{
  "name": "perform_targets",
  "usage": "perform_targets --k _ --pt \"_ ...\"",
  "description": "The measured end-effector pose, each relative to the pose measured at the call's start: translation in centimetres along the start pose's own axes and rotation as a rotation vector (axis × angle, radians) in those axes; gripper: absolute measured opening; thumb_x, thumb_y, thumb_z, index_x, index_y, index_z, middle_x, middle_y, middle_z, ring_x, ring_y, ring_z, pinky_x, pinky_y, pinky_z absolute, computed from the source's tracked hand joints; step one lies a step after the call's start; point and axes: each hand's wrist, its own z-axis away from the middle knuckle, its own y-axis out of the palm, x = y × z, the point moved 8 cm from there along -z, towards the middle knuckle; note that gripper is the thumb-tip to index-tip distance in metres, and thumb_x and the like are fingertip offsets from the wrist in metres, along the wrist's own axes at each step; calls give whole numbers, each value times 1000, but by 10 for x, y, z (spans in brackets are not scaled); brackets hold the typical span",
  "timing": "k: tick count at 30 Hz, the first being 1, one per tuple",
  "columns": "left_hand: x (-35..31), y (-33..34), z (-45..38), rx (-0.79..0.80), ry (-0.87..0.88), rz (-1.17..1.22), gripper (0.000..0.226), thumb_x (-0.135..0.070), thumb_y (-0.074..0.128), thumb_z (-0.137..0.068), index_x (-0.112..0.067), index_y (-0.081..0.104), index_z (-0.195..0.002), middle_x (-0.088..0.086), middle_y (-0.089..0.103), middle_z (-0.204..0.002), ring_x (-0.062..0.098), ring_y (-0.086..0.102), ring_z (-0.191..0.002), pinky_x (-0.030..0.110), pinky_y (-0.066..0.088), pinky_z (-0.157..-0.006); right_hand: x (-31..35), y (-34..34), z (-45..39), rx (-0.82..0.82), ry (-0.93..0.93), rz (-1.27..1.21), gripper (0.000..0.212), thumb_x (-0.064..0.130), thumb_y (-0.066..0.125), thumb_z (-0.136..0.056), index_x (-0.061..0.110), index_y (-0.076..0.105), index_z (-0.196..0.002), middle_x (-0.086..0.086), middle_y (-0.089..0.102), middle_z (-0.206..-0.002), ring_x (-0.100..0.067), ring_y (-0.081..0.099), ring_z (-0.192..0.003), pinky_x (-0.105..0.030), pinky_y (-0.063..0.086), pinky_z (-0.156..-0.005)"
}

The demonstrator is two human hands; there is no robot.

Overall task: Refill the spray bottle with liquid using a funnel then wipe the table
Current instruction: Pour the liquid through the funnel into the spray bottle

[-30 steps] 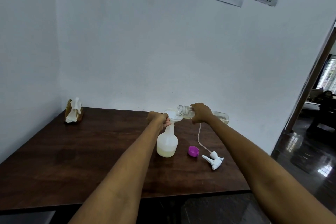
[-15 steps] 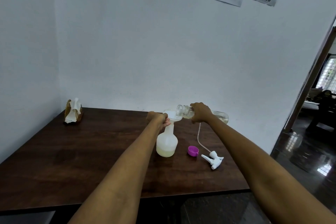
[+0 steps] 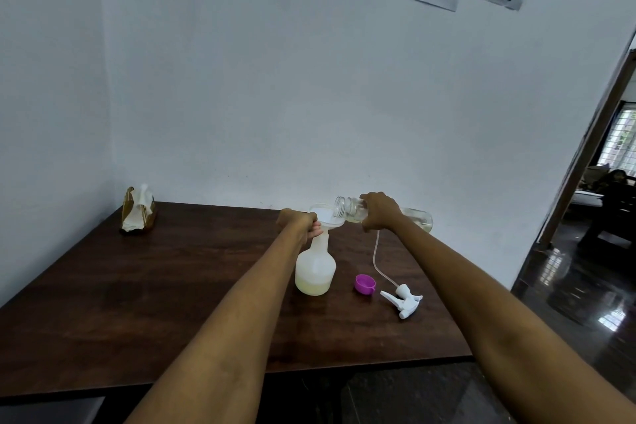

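Observation:
A white spray bottle (image 3: 315, 268) stands upright on the dark wooden table (image 3: 172, 286), with pale yellow liquid in its bottom part. A white funnel (image 3: 323, 215) sits in its neck. My left hand (image 3: 299, 222) grips the neck and funnel stem. My right hand (image 3: 378, 212) holds a clear bottle (image 3: 349, 208) tipped sideways, its open mouth over the funnel. The white trigger sprayer (image 3: 402, 301) with its tube lies on the table to the right, next to a purple cap (image 3: 364, 284).
A tissue pack (image 3: 137, 212) stands in the table's far left corner by the walls. The table's front edge runs below my arms. An open doorway (image 3: 602, 182) with a glossy dark floor is at the right.

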Motion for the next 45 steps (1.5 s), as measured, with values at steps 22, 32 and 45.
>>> perform_targets --k 22,32,45 --pt "1 2 6 29 -50 51 23 8 49 -91 2 50 -69 11 49 -62 14 48 -51 24 58 -68 1 3 -1 -7 -8 15 36 10 72 -67 5 58 -99 -11 64 -108 -28 58 -103 -30 40 -75" --pt "2 3 7 29 -60 55 30 6 47 -93 -1 47 -64 9 49 -62 13 48 -51 23 54 -73 2 1 0 -1 -15 14 32 9 71 -68 14 45 -85 -11 64 -107 -29 59 -102 -29 38 -74" --pt "0 4 8 32 -51 38 4 6 49 -92 4 52 -91 10 49 -61 12 48 -51 25 55 -73 0 3 -1 -20 -3 -14 37 10 71 -67 4 58 -101 -11 64 -108 -29 58 -102 -28 38 -74"
